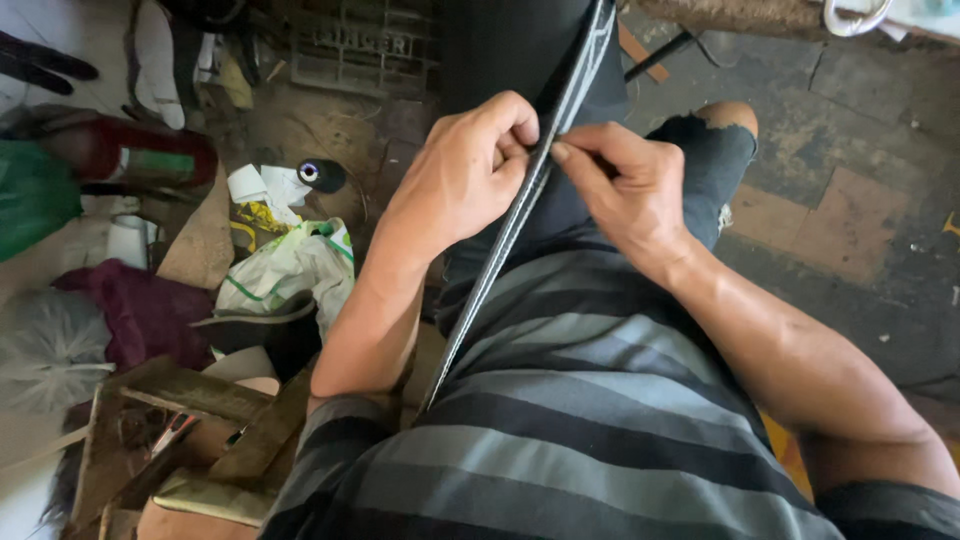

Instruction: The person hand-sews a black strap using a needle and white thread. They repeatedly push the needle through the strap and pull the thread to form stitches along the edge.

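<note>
A long grey strap (520, 215) runs taut over the person's lap, so both hands can work one spot: the left hand (465, 175) and right hand (630, 190) pinch its edge. A spool (322, 174) lies on the cluttered floor (850, 150) nearby.

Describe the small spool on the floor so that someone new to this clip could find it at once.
Start from the left hand pinching the grey strap, then look left across the dirty floor. The spool lies above the white-and-green plastic bag, beside crumpled white paper. It alone is small, round and dark, with a pale end face.
</note>
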